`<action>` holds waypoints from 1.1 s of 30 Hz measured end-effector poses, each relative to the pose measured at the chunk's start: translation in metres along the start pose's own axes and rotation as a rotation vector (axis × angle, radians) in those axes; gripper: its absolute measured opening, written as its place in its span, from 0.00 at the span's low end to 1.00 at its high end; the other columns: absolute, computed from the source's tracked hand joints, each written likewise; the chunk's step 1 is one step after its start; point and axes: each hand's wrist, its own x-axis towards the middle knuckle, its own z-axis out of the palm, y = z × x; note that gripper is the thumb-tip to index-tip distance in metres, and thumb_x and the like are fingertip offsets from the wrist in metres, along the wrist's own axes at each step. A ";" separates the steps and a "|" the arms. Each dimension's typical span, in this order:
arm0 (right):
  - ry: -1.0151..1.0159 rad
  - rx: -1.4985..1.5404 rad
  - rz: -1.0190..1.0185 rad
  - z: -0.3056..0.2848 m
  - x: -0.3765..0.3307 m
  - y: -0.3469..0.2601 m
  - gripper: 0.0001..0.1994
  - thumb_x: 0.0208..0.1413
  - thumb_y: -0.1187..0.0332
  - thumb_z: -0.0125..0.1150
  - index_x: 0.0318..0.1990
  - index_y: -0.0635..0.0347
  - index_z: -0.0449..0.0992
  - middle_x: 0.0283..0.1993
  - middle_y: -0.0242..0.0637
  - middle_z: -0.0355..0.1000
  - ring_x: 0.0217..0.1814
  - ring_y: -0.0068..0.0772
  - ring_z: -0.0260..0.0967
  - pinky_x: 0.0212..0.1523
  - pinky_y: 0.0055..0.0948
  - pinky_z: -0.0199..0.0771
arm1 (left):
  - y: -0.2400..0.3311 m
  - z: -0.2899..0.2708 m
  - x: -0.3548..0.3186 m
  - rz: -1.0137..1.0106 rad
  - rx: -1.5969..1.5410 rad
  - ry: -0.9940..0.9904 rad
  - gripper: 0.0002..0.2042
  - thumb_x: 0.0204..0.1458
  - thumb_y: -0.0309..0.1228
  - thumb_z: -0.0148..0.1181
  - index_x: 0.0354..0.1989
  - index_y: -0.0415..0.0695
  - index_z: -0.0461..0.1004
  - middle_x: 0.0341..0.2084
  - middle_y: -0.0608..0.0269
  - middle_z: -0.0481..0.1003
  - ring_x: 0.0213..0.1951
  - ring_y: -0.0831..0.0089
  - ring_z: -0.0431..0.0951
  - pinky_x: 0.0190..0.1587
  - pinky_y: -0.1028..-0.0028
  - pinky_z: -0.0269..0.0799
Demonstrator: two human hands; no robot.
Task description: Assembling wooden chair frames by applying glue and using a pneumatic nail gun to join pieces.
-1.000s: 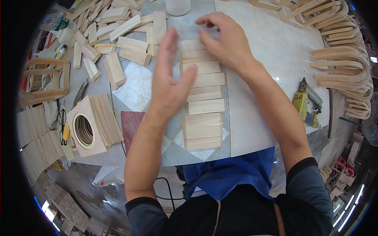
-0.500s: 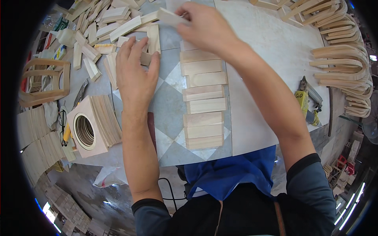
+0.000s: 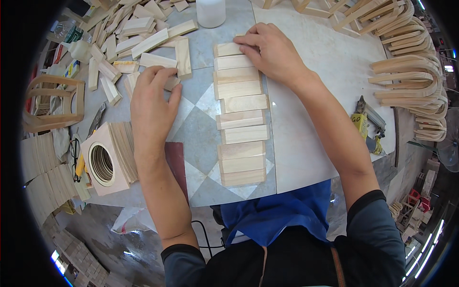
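A column of pale wooden blocks runs down the table in front of me, their ends slightly staggered. At its far end, my right hand has fingers and thumb closed on the right end of the farthest wooden block, which lies against the column. My left hand is left of the column, by the loose pile, with its fingers curled over a small wooden block. The palm hides part of that block.
Loose wood pieces heap at the far left, near a white container. Square plates with round holes stand at left. A yellow nail gun lies at right, beside stacked curved wooden frames.
My right hand has brought the block down to the column's far end; it was raised in the air. My left hand has drawn slightly nearer. The view has shifted, revealing the white container.
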 end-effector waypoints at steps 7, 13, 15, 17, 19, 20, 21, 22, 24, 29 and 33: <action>-0.039 0.122 0.141 -0.013 -0.012 -0.007 0.12 0.67 0.71 0.67 0.55 0.55 0.87 0.56 0.33 0.81 0.54 0.37 0.78 0.56 0.30 0.80 | 0.010 0.000 -0.002 0.102 0.079 0.234 0.15 0.58 0.20 0.67 0.54 0.45 0.86 0.52 0.62 0.86 0.49 0.64 0.85 0.54 0.67 0.80; 0.007 0.144 -0.087 -0.034 -0.053 -0.057 0.34 0.60 0.55 0.76 0.72 0.54 0.76 0.75 0.45 0.71 0.75 0.50 0.68 0.77 0.48 0.67 | 0.006 0.001 0.001 0.134 -0.017 0.610 0.15 0.61 0.18 0.64 0.53 0.43 0.87 0.44 0.64 0.88 0.41 0.69 0.85 0.49 0.72 0.80; -0.213 0.300 -0.155 -0.046 -0.085 -0.102 0.55 0.52 0.41 0.79 0.84 0.54 0.60 0.87 0.55 0.52 0.89 0.64 0.47 0.88 0.65 0.41 | 0.009 0.001 0.004 0.125 -0.071 0.622 0.15 0.61 0.17 0.63 0.53 0.43 0.87 0.44 0.64 0.88 0.41 0.70 0.84 0.49 0.73 0.80; -0.495 0.308 -0.175 -0.059 -0.111 -0.130 0.64 0.50 0.32 0.76 0.88 0.57 0.51 0.91 0.62 0.38 0.94 0.69 0.29 0.89 0.68 0.21 | 0.011 0.002 0.005 0.094 -0.168 0.654 0.15 0.61 0.17 0.62 0.53 0.43 0.87 0.44 0.65 0.88 0.41 0.72 0.84 0.48 0.74 0.79; -0.575 0.324 -0.195 -0.061 -0.121 -0.135 0.64 0.51 0.30 0.74 0.87 0.58 0.52 0.91 0.64 0.38 0.94 0.71 0.27 0.89 0.67 0.20 | 0.010 0.003 0.004 0.081 -0.212 0.668 0.16 0.62 0.16 0.61 0.54 0.43 0.87 0.45 0.65 0.88 0.41 0.73 0.83 0.48 0.75 0.79; -0.575 0.309 -0.192 -0.057 -0.125 -0.134 0.64 0.51 0.29 0.73 0.87 0.59 0.52 0.91 0.65 0.38 0.94 0.71 0.27 0.89 0.67 0.20 | 0.009 0.005 0.003 0.082 -0.219 0.650 0.16 0.62 0.16 0.61 0.53 0.43 0.87 0.44 0.65 0.88 0.40 0.73 0.83 0.48 0.75 0.79; -0.574 0.293 -0.185 -0.052 -0.130 -0.130 0.64 0.51 0.28 0.72 0.87 0.59 0.53 0.91 0.65 0.38 0.94 0.71 0.27 0.89 0.67 0.20 | 0.008 0.008 0.004 0.085 -0.229 0.631 0.16 0.62 0.16 0.61 0.53 0.43 0.87 0.44 0.65 0.88 0.40 0.73 0.83 0.47 0.75 0.79; -0.573 0.277 -0.179 -0.047 -0.134 -0.126 0.64 0.52 0.27 0.71 0.87 0.60 0.53 0.91 0.66 0.38 0.94 0.71 0.26 0.89 0.67 0.20 | 0.007 0.010 0.005 0.088 -0.238 0.612 0.16 0.62 0.16 0.61 0.53 0.43 0.87 0.44 0.65 0.88 0.40 0.73 0.82 0.47 0.75 0.78; -0.567 0.256 -0.170 -0.043 -0.136 -0.121 0.64 0.52 0.27 0.70 0.87 0.60 0.53 0.91 0.67 0.38 0.94 0.71 0.26 0.89 0.67 0.19 | 0.008 0.013 0.006 0.098 -0.250 0.595 0.16 0.62 0.16 0.61 0.53 0.43 0.87 0.43 0.65 0.88 0.39 0.73 0.82 0.47 0.75 0.78; -0.559 0.142 -0.183 -0.040 -0.127 -0.109 0.64 0.53 0.20 0.63 0.87 0.58 0.55 0.91 0.66 0.39 0.94 0.70 0.25 0.90 0.65 0.16 | 0.010 0.014 0.003 0.055 -0.227 0.493 0.14 0.66 0.18 0.59 0.54 0.41 0.87 0.46 0.65 0.89 0.41 0.75 0.83 0.51 0.75 0.80; -0.533 0.155 -0.190 -0.039 -0.125 -0.106 0.64 0.53 0.21 0.63 0.87 0.58 0.54 0.91 0.67 0.39 0.94 0.69 0.26 0.90 0.62 0.17 | 0.013 0.017 0.003 0.086 -0.277 0.539 0.15 0.61 0.16 0.61 0.52 0.43 0.87 0.42 0.66 0.87 0.38 0.74 0.80 0.46 0.75 0.77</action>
